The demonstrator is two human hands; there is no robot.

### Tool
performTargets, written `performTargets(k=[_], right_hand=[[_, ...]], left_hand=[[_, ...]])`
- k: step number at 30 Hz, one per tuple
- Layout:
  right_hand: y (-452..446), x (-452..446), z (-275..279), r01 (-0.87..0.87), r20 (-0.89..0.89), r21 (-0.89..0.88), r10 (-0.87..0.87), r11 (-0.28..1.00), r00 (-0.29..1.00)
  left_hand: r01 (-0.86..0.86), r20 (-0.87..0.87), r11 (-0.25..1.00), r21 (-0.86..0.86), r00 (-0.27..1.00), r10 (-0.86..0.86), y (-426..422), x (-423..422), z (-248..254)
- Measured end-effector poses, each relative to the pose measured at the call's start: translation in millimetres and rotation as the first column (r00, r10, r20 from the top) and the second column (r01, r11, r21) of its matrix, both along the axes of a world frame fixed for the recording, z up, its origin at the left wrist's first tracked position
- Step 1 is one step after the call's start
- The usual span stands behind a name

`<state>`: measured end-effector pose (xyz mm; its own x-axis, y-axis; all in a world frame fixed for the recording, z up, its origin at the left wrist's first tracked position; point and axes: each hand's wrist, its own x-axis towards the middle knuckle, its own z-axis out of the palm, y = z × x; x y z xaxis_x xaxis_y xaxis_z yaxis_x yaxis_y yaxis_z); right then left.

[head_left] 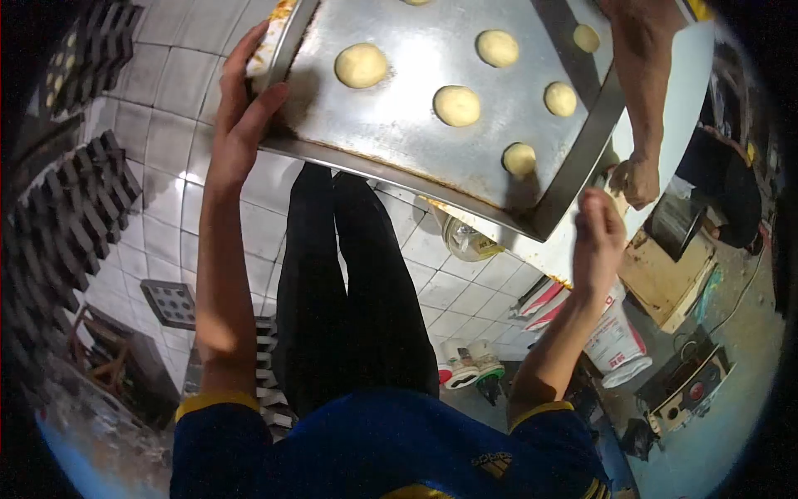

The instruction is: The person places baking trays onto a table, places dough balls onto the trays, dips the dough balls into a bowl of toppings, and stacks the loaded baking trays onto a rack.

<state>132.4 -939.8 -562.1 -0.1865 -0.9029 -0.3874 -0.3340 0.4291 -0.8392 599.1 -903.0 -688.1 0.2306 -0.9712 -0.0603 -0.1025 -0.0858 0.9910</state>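
Observation:
A metal baking tray (399, 158) with several pale dough balls, one of them a round ball (457, 106) near its middle, spans the top of the view. My left hand (249, 112) is closed on the tray's left edge, with the thumb over the rim. Just right of the tray's near right corner is my right hand (600, 229), its fingers curled and slightly blurred; whatever they may hold cannot be made out. Another person's hand (636, 179) is a closed fist beside the tray's right wall, with the forearm reaching across that side.
A white table (686, 91) extends under and right of the tray. Below its edge are a clear container (467, 239) and white sacks (615, 341). Dark slatted racks (75, 208) stand at left, near a small tray (170, 302). A cardboard box (669, 279) lies at right.

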Motion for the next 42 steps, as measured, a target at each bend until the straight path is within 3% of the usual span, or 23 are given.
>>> performTargets(k=[3, 5, 7, 8, 10, 11, 13, 14, 16, 20, 23, 25, 30, 31, 33, 35, 36, 37, 38, 39, 40, 42], right_hand=[[-16.1, 119.7, -3.1, -0.331, 0.049, -0.009, 0.331, 0.943, 0.942], [-31.7, 167.4, -28.4, -0.429, 0.05, -0.064, 0.432, 0.901, 0.901], [-50.7, 206.2, -54.6, -0.534, -0.027, -0.259, 0.547, 0.805, 0.837], [-60.6, 220.2, -60.1, -0.632, -0.201, -0.304, 0.6, 0.713, 0.774], [-78.4, 235.7, -90.6, -0.731, -0.441, -0.484, 0.587, 0.48, 0.678], [-81.4, 238.2, -99.1, -0.735, -0.442, -0.482, 0.592, 0.477, 0.673], [-82.2, 241.2, -106.9, -0.85, -0.658, -0.426, 0.539, 0.31, 0.527], [-80.5, 238.6, -108.8, -0.853, -0.659, -0.423, 0.542, 0.306, 0.521], [-78.0, 235.3, -108.9, -0.92, -0.793, -0.37, 0.471, 0.132, 0.387], [-57.5, 228.5, -100.3, -0.941, -0.844, -0.314, 0.415, 0.129, 0.339], [-56.4, 217.0, -96.2, -0.977, -0.846, -0.191, 0.489, 0.093, 0.212], [-59.7, 220.2, -94.1, -0.974, -0.829, -0.21, 0.513, 0.081, 0.222], [-62.0, 218.8, -100.7, -0.975, -0.784, -0.218, 0.587, 0.043, 0.201], [-65.8, 212.5, -94.1, -0.973, -0.784, -0.224, 0.584, 0.052, 0.211], [-77.3, 181.7, -69.1, -0.87, -0.598, -0.443, 0.651, 0.218, 0.468], [-72.4, 126.9, -31.0, -0.663, -0.536, -0.478, 0.407, 0.576, 0.74], [-71.9, 85.6, -23.7, -0.552, -0.557, -0.456, 0.261, 0.698, 0.789], [-68.2, 41.6, -20.4, -0.388, -0.61, -0.433, 0.053, 0.813, 0.791], [-62.8, -10.7, -24.7, -0.317, -0.643, -0.491, -0.092, 0.811, 0.76], [-54.8, -66.7, -27.6, -0.282, -0.733, -0.428, -0.147, 0.859, 0.665], [-46.8, -112.7, -29.5, -0.238, -0.811, -0.369, -0.186, 0.899, 0.555], [-36.7, -150.8, -29.7, -0.147, -0.905, -0.137, -0.064, 0.98, 0.42]], left_hand=[[-0.023, -0.088, 1.0, 0.011, 0.996, 0.024, 1.0, -5.0, 5.4], [-0.038, -0.103, 0.999, 0.016, 0.994, 0.039, 0.1, -7.4, 9.3], [-0.058, -0.16, 0.997, 0.054, 0.985, 0.066, -1.4, -9.5, 14.7], [-0.065, -0.164, 0.996, 0.054, 0.984, 0.073, -2.0, -10.7, 14.0], [-0.096, -0.135, 0.995, -0.003, 0.986, 0.095, -1.6, -11.1, 10.2], [-0.102, -0.138, 0.995, -0.001, 0.985, 0.101, -1.2, -9.0, 7.1], [-0.079, -0.083, 0.996, -0.037, 0.994, 0.076, -0.6, -7.0, 0.3], [-0.084, -0.087, 0.996, -0.036, 0.993, 0.081, 0.4, -4.9, -3.9], [-0.034, -0.203, 0.999, -0.042, 0.979, 0.025, 1.8, 1.6, -7.3], [-0.035, -0.289, 0.999, -0.027, 0.957, 0.026, 1.9, -0.6, -3.2], [-0.019, -0.269, 1.0, 0.007, 0.963, 0.02, 2.0, -1.6, -1.1], [-0.067, -0.1, 0.998, 0.003, 0.993, 0.067, 0.8, -7.9, 2.8], [-0.056, -0.111, 0.998, 0.014, 0.992, 0.057, 1.0, -8.4, 3.1], [-0.059, -0.113, 0.998, 0.037, 0.992, 0.063, 0.1, -8.2, 4.5], [-0.041, -0.11, 0.999, 0.019, 0.993, 0.043, 1.1, -7.2, 1.5], [-0.032, -0.11, 0.999, -0.003, 0.993, 0.031, 0.7, -5.0, -0.4], [-0.033, -0.089, 0.999, 0.01, 0.995, 0.034, 0.2, -4.2, 0.2], [-0.035, -0.069, 0.999, 0.022, 0.997, 0.037, -0.8, -3.3, 1.1], [-0.031, -0.069, 0.999, 0.016, 0.997, 0.032, -0.9, -3.8, 3.2], [-0.025, -0.061, 1.0, 0.01, 0.998, 0.026, -0.9, -4.4, 4.5], [-0.023, -0.053, 1.0, 0.004, 0.998, 0.023, -1.2, -4.8, 4.5], [-0.026, -0.046, 1.0, -0.008, 0.999, 0.026, -2.1, -3.3, 1.4]])
